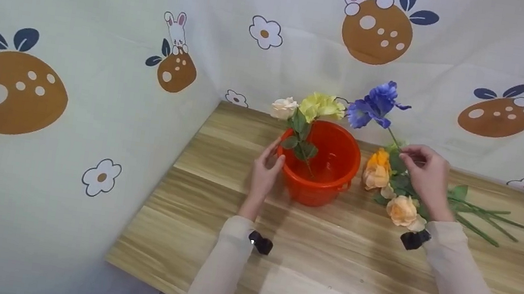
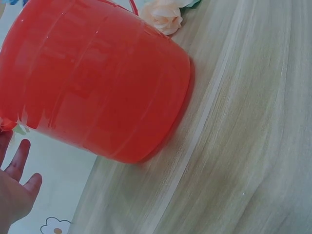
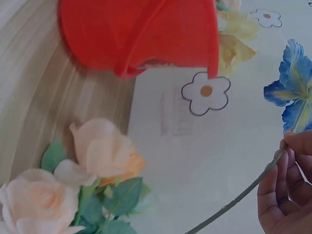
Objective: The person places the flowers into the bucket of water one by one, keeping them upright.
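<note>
A red bucket [image 1: 315, 190] stands on the wooden table with a pale rose [image 1: 284, 107] and a yellow-green flower [image 1: 321, 106] leaning in it. My left hand [image 1: 266, 173] touches the bucket's left side near the rim, its fingers fairly straight; in the left wrist view the fingers [image 2: 18, 158] reach the rim. Right of the bucket, my right hand [image 1: 426, 172] pinches the stem of a blue-purple iris [image 1: 375, 105] between thumb and fingers. The iris is raised in the air, and its stem [image 3: 229, 204] runs down past the hand in the right wrist view.
Beneath my right hand lies a bunch of peach roses [image 1: 402, 211] and an orange flower [image 1: 378, 163], green stems [image 1: 488, 217] pointing right. A cloth wall [image 1: 293, 69] with rabbit and flower prints rises behind the wooden table [image 1: 219, 161]. The table's left edge runs diagonally.
</note>
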Demonstrator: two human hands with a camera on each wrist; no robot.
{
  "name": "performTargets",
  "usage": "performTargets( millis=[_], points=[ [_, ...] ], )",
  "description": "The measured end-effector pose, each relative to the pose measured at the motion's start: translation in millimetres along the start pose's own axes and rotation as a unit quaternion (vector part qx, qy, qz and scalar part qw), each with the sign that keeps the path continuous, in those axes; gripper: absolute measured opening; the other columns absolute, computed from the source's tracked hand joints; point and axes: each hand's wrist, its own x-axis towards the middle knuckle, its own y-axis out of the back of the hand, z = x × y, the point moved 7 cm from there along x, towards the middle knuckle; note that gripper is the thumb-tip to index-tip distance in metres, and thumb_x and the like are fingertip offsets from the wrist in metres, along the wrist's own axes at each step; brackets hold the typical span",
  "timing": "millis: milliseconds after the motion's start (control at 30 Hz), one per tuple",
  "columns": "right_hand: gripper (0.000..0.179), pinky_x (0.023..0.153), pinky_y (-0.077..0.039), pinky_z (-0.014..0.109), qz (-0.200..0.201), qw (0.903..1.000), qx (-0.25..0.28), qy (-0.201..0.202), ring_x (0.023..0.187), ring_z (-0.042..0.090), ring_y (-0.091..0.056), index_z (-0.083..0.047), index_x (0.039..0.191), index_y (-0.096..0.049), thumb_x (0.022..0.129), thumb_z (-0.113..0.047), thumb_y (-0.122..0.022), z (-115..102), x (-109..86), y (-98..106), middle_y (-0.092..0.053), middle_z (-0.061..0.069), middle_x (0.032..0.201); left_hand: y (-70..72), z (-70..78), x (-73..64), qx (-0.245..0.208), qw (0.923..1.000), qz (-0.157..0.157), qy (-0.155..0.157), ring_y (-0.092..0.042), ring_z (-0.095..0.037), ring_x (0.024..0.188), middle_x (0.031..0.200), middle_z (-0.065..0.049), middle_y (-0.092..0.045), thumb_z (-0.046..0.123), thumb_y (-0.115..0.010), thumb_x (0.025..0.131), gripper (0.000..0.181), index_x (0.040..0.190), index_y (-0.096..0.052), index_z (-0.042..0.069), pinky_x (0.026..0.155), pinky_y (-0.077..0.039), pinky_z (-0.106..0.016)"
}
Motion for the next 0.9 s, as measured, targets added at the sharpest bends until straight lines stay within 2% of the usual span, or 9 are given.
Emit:
performTargets(
  millis=[233, 433, 733, 900],
  points=[
    [0.020, 0.069, -0.048, 0.002, -0.008, 0.9997, 0.023, 0.006, 0.075, -0.010, -0.057, 0.004, 0.105, -0.071, 0.095, -0.013, -0.066, -24.1, 9.1, -12.8, -0.072, 0.020, 0.099, 0.0, 1.0, -1.3, 0.012, 0.9997, 0.018, -0.008, -0.052, -0.039, 0.134, 0.142, -0.025, -0.055, 0.002, -0.062, 0.094, 0.047, 0.139, -0.052, -0.007, 0.117, -0.038, -0.052],
    [0.021, 0.071, -0.050, 0.003, -0.017, 0.9992, 0.030, 0.018, 0.080, -0.005, -0.059, 0.002, 0.106, -0.071, 0.096, -0.015, -0.065, -47.9, 18.7, -22.3, -0.072, 0.016, 0.101, 1.4, 4.0, -3.1, 0.018, 0.9990, 0.040, -0.003, -0.055, -0.041, 0.130, 0.136, -0.026, -0.060, 0.000, -0.063, 0.093, 0.045, 0.137, -0.055, -0.007, 0.114, -0.042, -0.052],
    [0.019, 0.073, -0.050, 0.004, -0.012, 0.9974, 0.050, 0.050, 0.082, -0.003, -0.059, 0.002, 0.107, -0.070, 0.095, -0.012, -0.065, -88.0, 30.8, -39.2, -0.072, 0.018, 0.104, 2.1, 4.0, -2.8, 0.028, 0.9988, 0.040, 0.001, -0.054, -0.039, 0.132, 0.139, -0.025, -0.058, 0.005, -0.063, 0.094, 0.045, 0.137, -0.055, -0.006, 0.115, -0.040, -0.054],
    [0.019, 0.074, -0.051, 0.005, -0.008, 0.9950, 0.073, 0.067, 0.084, -0.001, -0.061, 0.001, 0.108, -0.071, 0.095, -0.013, -0.067, -105.6, 32.7, -50.0, -0.073, 0.016, 0.105, 2.1, 4.8, -4.7, 0.052, 0.9976, 0.045, 0.011, -0.053, -0.035, 0.134, 0.139, -0.021, -0.060, 0.006, -0.063, 0.095, 0.044, 0.138, -0.057, -0.002, 0.117, -0.039, -0.048]
  ],
)
